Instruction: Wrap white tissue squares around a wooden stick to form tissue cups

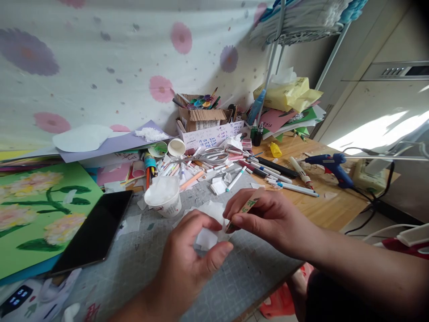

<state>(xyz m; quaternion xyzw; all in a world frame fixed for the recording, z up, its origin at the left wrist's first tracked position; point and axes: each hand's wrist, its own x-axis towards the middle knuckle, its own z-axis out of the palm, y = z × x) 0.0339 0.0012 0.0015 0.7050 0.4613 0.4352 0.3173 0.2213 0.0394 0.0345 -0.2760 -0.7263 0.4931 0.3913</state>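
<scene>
My right hand point(271, 219) pinches a narrow beige strip point(249, 204) with green printed marks, held at a slant above the cutting mat point(140, 286). Its lower end, between my fingertips, is partly hidden. My left hand point(187, 257) is close by on the left, thumb and index finger apart, the index tip nearly at the right fingers. Beneath and behind both hands lie thin white paper pieces point(206, 239). A white paper cup point(166, 201) stuffed with white tissue stands just beyond my left hand.
A black tablet point(95, 232) lies at left beside a green flower picture point(33, 214). Markers point(236, 180) and scraps crowd the back, before a cardboard box point(203, 117). A blue glue gun point(330, 165) with cable is at right, near a power strip point(368, 176).
</scene>
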